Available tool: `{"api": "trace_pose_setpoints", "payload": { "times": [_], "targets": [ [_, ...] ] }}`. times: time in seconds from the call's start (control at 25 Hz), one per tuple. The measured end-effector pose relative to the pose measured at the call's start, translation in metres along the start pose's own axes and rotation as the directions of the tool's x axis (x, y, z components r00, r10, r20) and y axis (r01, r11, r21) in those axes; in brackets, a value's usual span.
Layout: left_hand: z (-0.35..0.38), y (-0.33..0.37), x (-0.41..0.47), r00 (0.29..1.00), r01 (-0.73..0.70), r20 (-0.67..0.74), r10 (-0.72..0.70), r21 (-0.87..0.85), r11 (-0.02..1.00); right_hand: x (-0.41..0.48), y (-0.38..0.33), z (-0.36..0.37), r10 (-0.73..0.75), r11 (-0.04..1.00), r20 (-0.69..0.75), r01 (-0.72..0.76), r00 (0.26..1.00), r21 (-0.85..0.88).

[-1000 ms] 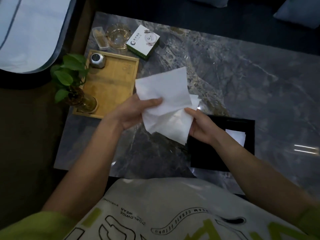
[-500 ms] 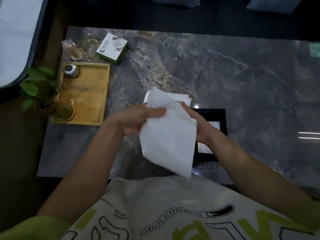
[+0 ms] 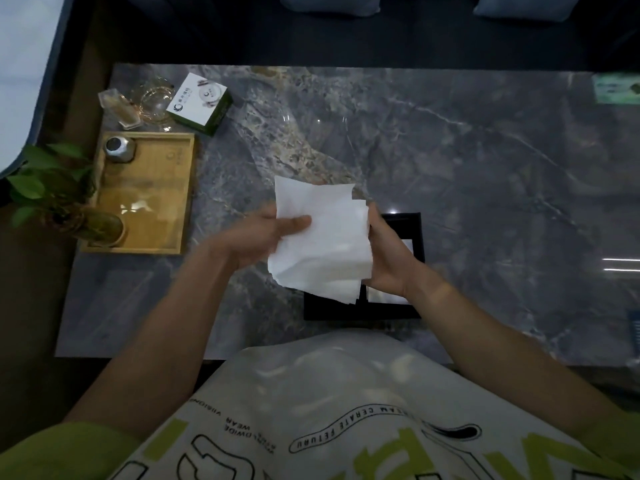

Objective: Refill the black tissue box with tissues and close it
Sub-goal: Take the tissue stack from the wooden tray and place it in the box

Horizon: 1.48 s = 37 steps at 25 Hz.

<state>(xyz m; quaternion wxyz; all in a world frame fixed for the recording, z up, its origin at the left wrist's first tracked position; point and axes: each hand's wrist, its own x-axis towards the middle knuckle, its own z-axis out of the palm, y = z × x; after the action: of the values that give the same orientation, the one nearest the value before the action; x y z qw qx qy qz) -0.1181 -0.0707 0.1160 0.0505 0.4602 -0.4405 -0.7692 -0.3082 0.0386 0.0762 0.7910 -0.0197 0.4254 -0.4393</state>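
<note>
from the head view, the left hand (image 3: 258, 237) and the right hand (image 3: 388, 254) both pinch the white tissues (image 3: 322, 244), one hand on each side. the tissues are up in the air, just over the black tissue box (image 3: 412, 268). the box sits open on the gray table (image 3: 485, 168), with something white inside.

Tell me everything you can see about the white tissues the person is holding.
The tissues are thin, soft white sheets, several layered with uneven, slightly crumpled edges. They are held up in the air over the marble table, partly hiding the black tissue box beneath. The left hand pinches the left edge with its thumb on top; the right hand grips the right edge.
</note>
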Motion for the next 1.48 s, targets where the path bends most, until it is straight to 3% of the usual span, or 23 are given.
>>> {"api": "trace_pose_setpoints", "payload": {
  "times": [0.2,0.36,0.48,0.6,0.72,0.84,1.08,1.16,1.2,1.24,1.28,1.32,1.36,1.48],
  "targets": [
    [0.011,-0.002,0.005,0.991,-0.130,-0.025,0.134,0.137,0.982,-0.002,-0.001,-0.007,0.012,1.000,0.053,-0.010,0.999,-0.027],
    [0.017,-0.004,0.010,0.973,-0.177,-0.126,0.194,0.133,0.975,-0.005,-0.004,-0.011,0.016,0.998,-0.007,-0.016,1.000,-0.065],
    [0.017,-0.006,0.012,0.972,-0.182,-0.122,0.200,0.151,0.972,-0.008,-0.006,-0.010,0.024,0.997,-0.039,-0.027,0.999,-0.075],
    [0.015,-0.004,0.014,0.960,-0.203,-0.129,0.249,0.296,0.933,-0.011,-0.008,-0.005,-0.014,0.998,-0.012,0.013,1.000,-0.067],
    [0.021,-0.008,0.020,0.914,-0.225,-0.222,0.340,0.420,0.879,-0.009,-0.009,-0.003,-0.072,0.995,0.009,0.072,0.997,-0.076],
    [0.028,-0.015,0.027,0.857,-0.224,-0.352,0.376,0.402,0.888,-0.007,-0.008,-0.003,-0.097,0.990,0.016,0.099,0.995,-0.103],
    [0.035,-0.020,0.031,0.750,-0.241,-0.440,0.494,0.513,0.824,-0.005,-0.009,-0.010,-0.118,0.974,0.007,0.117,0.993,-0.193],
    [0.035,-0.021,0.032,0.771,-0.138,-0.524,0.361,0.416,0.899,-0.006,-0.010,-0.014,-0.138,0.971,0.003,0.136,0.990,-0.195],
    [0.034,-0.020,0.030,0.828,-0.079,-0.524,0.199,0.243,0.967,-0.006,-0.010,-0.016,-0.151,0.970,0.000,0.148,0.989,-0.194],
    [0.033,-0.020,0.028,0.911,-0.032,-0.411,0.025,-0.010,0.999,-0.006,-0.010,-0.019,-0.159,0.969,0.000,0.157,0.987,-0.193],
    [0.032,-0.022,0.024,0.974,0.038,-0.211,-0.086,-0.221,0.975,-0.007,-0.011,-0.022,-0.163,0.969,0.002,0.160,0.987,-0.188],
    [0.031,-0.025,0.020,0.990,0.090,-0.073,-0.120,-0.321,0.943,-0.007,-0.011,-0.025,-0.162,0.970,0.006,0.160,0.987,-0.185],
    [0.030,-0.030,0.018,0.992,0.105,-0.036,-0.123,-0.326,0.940,-0.008,-0.012,-0.027,-0.158,0.970,0.009,0.157,0.987,-0.187],
    [0.030,-0.043,0.020,0.972,-0.001,-0.230,-0.050,-0.216,0.976,-0.014,-0.015,-0.030,-0.150,0.962,-0.008,0.145,0.989,-0.231]
  ]
}}
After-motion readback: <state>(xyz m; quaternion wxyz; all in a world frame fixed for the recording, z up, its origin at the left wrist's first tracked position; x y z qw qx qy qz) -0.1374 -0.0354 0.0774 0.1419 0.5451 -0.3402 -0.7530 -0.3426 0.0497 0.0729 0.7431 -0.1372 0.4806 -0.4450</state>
